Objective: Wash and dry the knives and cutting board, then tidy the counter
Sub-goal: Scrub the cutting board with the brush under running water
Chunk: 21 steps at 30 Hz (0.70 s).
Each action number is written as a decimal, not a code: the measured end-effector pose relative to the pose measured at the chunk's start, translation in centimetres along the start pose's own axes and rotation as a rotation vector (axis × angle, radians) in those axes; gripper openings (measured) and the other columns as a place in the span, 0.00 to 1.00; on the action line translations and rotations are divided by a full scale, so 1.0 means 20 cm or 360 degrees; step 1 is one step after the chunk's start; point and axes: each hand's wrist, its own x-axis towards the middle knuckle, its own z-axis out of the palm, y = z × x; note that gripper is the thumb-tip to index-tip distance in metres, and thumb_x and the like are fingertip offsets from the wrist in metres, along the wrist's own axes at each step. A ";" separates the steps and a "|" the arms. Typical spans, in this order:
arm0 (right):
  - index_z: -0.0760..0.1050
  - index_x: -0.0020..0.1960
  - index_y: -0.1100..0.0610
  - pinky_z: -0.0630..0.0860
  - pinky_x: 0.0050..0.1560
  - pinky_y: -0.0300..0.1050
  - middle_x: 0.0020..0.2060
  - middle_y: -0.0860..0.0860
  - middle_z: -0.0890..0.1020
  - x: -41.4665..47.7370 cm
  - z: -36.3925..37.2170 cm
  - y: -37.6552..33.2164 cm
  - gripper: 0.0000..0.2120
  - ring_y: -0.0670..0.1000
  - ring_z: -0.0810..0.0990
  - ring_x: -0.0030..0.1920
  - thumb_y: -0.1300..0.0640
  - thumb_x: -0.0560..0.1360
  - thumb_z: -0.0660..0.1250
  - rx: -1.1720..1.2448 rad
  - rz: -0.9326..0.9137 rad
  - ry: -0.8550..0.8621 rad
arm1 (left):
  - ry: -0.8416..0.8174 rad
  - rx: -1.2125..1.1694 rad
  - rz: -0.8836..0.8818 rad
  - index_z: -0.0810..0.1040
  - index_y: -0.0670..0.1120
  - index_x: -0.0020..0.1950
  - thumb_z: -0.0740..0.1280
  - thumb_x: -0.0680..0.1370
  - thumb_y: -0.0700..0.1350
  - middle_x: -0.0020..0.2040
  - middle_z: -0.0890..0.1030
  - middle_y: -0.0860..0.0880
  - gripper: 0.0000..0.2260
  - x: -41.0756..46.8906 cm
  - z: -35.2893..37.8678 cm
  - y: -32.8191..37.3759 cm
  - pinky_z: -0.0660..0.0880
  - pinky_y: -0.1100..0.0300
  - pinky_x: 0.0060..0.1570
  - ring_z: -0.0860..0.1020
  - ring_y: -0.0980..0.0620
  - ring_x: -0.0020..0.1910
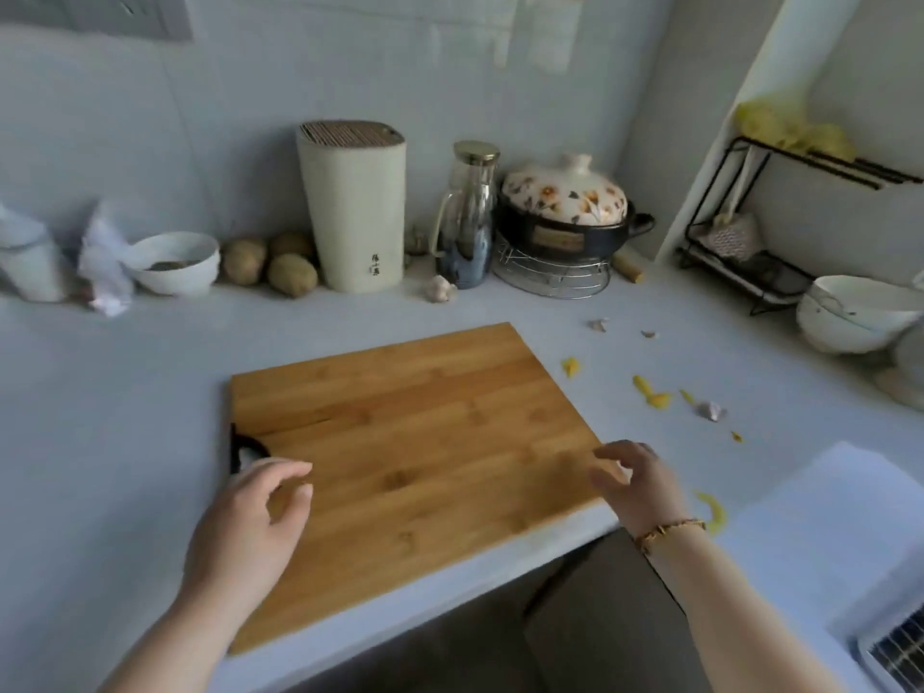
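Observation:
A bamboo cutting board lies flat on the pale counter, its near corner jutting over the front edge and a black handle loop on its left side. My left hand hovers over the board's left part with fingers loosely curled, holding nothing. My right hand, a bracelet on its wrist, hangs at the board's right corner with fingers relaxed; I cannot tell if it touches the wood. A cream knife block stands at the back wall. No knife shows.
Yellow peel scraps and garlic bits litter the counter right of the board. At the back stand potatoes, a white bowl, a glass bottle and a floral-lidded clay pot. Stacked bowls and a black rack sit right.

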 end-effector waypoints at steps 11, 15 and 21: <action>0.70 0.63 0.62 0.67 0.59 0.48 0.60 0.61 0.74 0.09 0.10 -0.02 0.19 0.60 0.72 0.59 0.63 0.74 0.65 -0.0013 0.0378 -0.0005 | -0.0224 0.0282 -0.0512 0.71 0.43 0.67 0.64 0.77 0.43 0.65 0.74 0.45 0.18 0.21 -0.14 -0.26 0.68 0.56 0.59 0.73 0.46 0.63; 0.70 0.64 0.63 0.68 0.57 0.48 0.60 0.61 0.75 0.10 0.10 -0.04 0.18 0.60 0.72 0.60 0.63 0.75 0.63 0.0081 0.0444 0.0076 | -0.0229 0.0210 -0.0620 0.70 0.42 0.67 0.67 0.75 0.40 0.62 0.76 0.42 0.21 0.27 -0.12 -0.24 0.69 0.56 0.57 0.74 0.43 0.60; 0.70 0.64 0.63 0.67 0.61 0.49 0.62 0.59 0.75 0.06 0.10 -0.04 0.17 0.59 0.72 0.62 0.63 0.75 0.61 0.0196 0.0500 0.0146 | -0.0244 0.0310 -0.0586 0.70 0.41 0.67 0.64 0.74 0.35 0.60 0.77 0.42 0.21 0.26 -0.11 -0.23 0.69 0.54 0.56 0.74 0.42 0.60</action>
